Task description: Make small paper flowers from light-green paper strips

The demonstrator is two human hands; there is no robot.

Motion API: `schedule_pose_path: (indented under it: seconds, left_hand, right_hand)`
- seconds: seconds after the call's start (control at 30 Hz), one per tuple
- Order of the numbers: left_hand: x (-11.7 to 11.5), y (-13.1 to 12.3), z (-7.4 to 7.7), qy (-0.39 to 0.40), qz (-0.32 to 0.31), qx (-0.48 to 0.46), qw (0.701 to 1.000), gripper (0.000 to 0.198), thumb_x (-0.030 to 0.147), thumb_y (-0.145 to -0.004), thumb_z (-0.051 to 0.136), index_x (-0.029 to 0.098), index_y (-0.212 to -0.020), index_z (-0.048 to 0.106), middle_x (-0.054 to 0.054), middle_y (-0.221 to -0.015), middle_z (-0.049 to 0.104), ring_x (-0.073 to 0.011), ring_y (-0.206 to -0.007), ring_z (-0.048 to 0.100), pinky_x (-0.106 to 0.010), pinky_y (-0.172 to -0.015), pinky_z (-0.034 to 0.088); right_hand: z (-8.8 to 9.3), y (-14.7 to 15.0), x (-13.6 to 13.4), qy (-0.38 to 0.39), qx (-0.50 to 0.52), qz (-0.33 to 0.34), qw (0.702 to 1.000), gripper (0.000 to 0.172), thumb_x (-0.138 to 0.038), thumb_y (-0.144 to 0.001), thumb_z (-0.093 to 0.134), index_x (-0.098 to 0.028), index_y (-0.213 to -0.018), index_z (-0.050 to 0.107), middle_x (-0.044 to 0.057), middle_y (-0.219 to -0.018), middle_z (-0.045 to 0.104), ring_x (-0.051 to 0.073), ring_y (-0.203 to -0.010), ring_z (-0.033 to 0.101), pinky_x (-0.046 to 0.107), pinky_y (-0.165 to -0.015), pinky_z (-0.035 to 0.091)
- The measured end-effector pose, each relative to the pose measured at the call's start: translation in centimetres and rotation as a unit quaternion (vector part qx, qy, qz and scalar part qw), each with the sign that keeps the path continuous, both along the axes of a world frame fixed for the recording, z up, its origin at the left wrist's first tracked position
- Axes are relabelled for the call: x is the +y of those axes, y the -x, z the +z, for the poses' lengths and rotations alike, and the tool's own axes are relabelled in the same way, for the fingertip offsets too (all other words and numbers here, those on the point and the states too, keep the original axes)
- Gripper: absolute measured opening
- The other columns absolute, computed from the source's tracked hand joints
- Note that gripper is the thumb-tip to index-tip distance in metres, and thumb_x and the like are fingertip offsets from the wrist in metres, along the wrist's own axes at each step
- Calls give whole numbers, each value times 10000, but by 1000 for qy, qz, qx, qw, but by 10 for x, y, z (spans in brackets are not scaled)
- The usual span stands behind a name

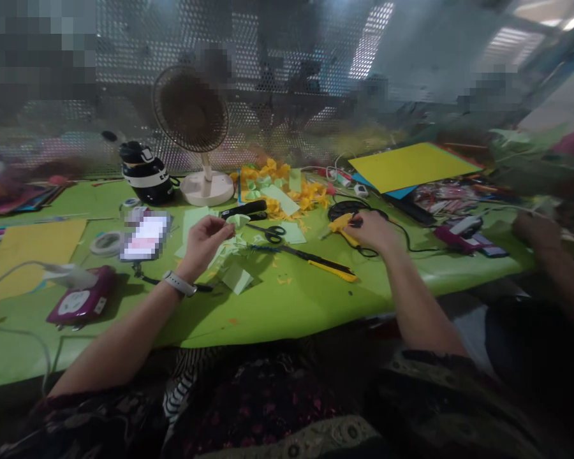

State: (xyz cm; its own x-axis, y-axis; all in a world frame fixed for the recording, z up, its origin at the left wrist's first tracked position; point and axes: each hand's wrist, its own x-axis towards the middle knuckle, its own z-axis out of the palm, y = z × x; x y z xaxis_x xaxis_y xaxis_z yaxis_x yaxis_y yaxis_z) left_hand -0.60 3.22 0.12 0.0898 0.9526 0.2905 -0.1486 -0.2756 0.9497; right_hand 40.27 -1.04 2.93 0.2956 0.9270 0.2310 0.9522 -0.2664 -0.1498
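Observation:
My left hand [205,241] has its fingertips pinched on a small curled piece of light green paper [240,220], held just above the table. My right hand [377,231] is wrapped round a yellow glue gun [340,223], whose nozzle points left. Between the hands lie black-handled scissors [274,234] and a yellow and black utility knife [335,264]. Light green paper scraps [238,279] are scattered below and beside my left hand. Behind it rests a long black tool [243,209] whose kind I cannot make out. Yellow paper flowers [310,194] are heaped farther back.
A desk fan [205,186] and a black jug-like container [147,177] stand at the back left. Nearer are a phone [146,236], a tape roll [106,243] and a purple power strip [83,296]. Yellow sheets [416,167] lie back right. Another person's hand [538,229] is at the right.

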Motion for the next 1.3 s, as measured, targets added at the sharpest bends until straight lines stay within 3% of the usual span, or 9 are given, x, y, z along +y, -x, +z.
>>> schedule_pose_path:
  seconds: [0.07,0.23,0.37,0.47,0.7,0.83,1.0,1.17,1.3]
  left_hand:
    - [3,1,-1,-12,9,8,1000,329,380,-699,843,160,-810,626,-12,-714,687,-122,-658,664,-267,-674,561]
    - [8,4,-3,-41,23,41,998,270,333,-725,811,163,-796,614,-9,-706,672,-118,-674,653,-258,-670,552]
    - [6,3,-2,-65,21,89,994,240,316,-740,794,159,-793,620,-9,-725,661,-108,-682,632,-224,-613,518]
    - [3,3,0,-75,19,109,991,217,293,-750,787,157,-786,621,-15,-736,657,-102,-677,612,-208,-581,500]
    - [2,2,-1,-88,7,124,988,179,257,-774,767,156,-798,621,-17,-751,653,-102,-686,612,-206,-586,503]
    - [1,0,-3,-80,-14,130,988,165,263,-810,741,158,-849,621,-25,-796,659,-107,-704,629,-221,-624,537]
    - [-1,4,4,-119,97,228,961,372,253,-788,777,193,-1127,636,-64,-1049,669,-114,-797,644,-189,-582,497]
    - [-1,7,3,-93,-37,393,914,199,282,-686,864,192,-831,761,-44,-776,676,-138,-626,582,-279,-612,475]
    - [-1,4,-4,-66,-54,412,907,216,325,-649,883,194,-797,795,-54,-737,670,-155,-591,556,-306,-602,440]
  right_hand:
    - [14,19,-2,-28,27,15,999,369,-400,-837,661,-130,-1083,715,185,-1120,704,316,-1002,670,411,-866,507]
    - [36,107,6,-3,221,235,947,232,-378,-855,670,-183,-970,725,94,-1029,747,240,-896,692,379,-816,531]
    - [35,176,15,1,303,328,895,303,-355,-831,726,-173,-1070,686,114,-1132,723,220,-907,683,378,-824,549]
    - [26,204,22,-17,335,352,874,282,-353,-823,741,-176,-1033,677,112,-1099,714,217,-882,676,384,-806,558]
    - [-4,207,33,-75,371,361,852,147,-324,-826,721,-189,-826,663,80,-1005,677,210,-887,659,402,-852,543]
    - [-8,202,34,-83,377,367,846,140,-313,-844,707,-190,-790,668,63,-942,681,199,-861,644,400,-856,534]
    - [-1,188,41,-166,353,299,870,95,-276,-866,688,-189,-832,672,52,-933,672,190,-860,636,389,-854,533]
    - [4,178,45,-213,299,274,889,64,-258,-888,661,-197,-867,666,65,-988,643,212,-927,628,413,-887,523]
    - [4,182,41,-195,283,285,895,102,-290,-919,635,-201,-891,675,70,-1000,635,218,-932,622,402,-880,519]
